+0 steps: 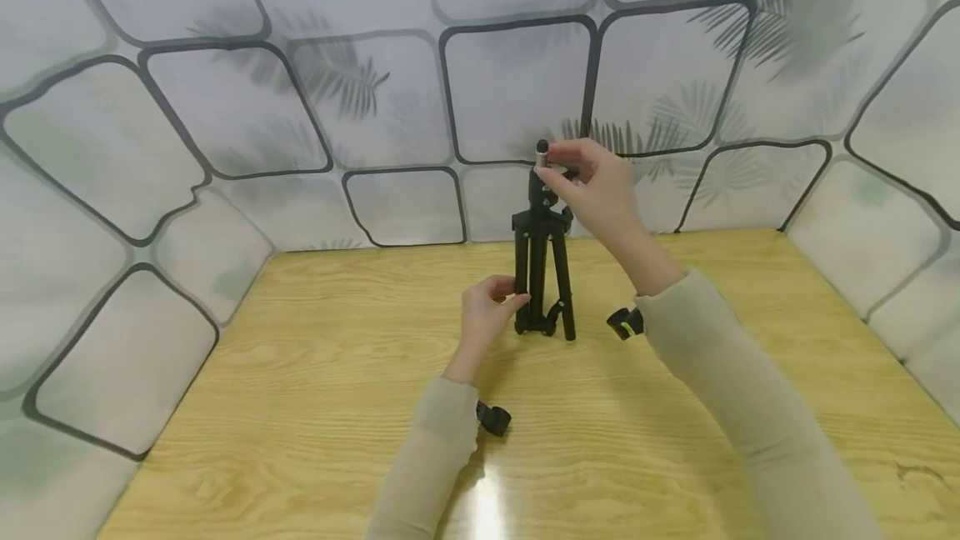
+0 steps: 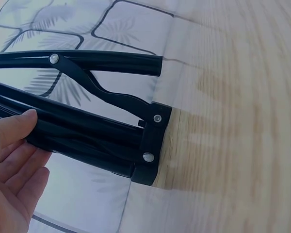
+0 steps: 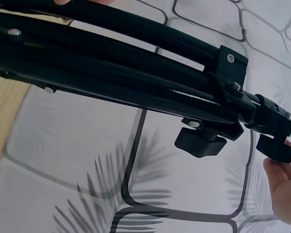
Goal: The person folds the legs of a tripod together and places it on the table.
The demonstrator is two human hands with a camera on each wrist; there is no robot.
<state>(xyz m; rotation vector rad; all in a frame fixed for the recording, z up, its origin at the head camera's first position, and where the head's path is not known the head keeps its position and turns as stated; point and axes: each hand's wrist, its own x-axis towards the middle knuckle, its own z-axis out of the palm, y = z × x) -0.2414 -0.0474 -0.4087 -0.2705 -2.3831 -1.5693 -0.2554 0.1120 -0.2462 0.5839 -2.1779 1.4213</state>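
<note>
A small black tripod (image 1: 538,265) stands on the table with its legs folded nearly together. Low down, my left hand (image 1: 487,315) pinches a leg between thumb and fingers; in the left wrist view the lower bracket (image 2: 153,145) and the leg's end show beyond that hand. At the top, the thumb and fingertips of my right hand (image 1: 600,190) pinch the short silver post (image 1: 542,159), which has a black tip. Two black knobs (image 3: 200,142) stick out near the tripod's head in the right wrist view, where the right hand shows only partly.
The light wooden table (image 1: 315,357) lies under both arms. A pale patterned cloth (image 1: 517,90) rises behind the tripod and along both sides. Small black wrist devices (image 1: 495,420) sit by the cuffs of the cream sleeves (image 1: 442,432).
</note>
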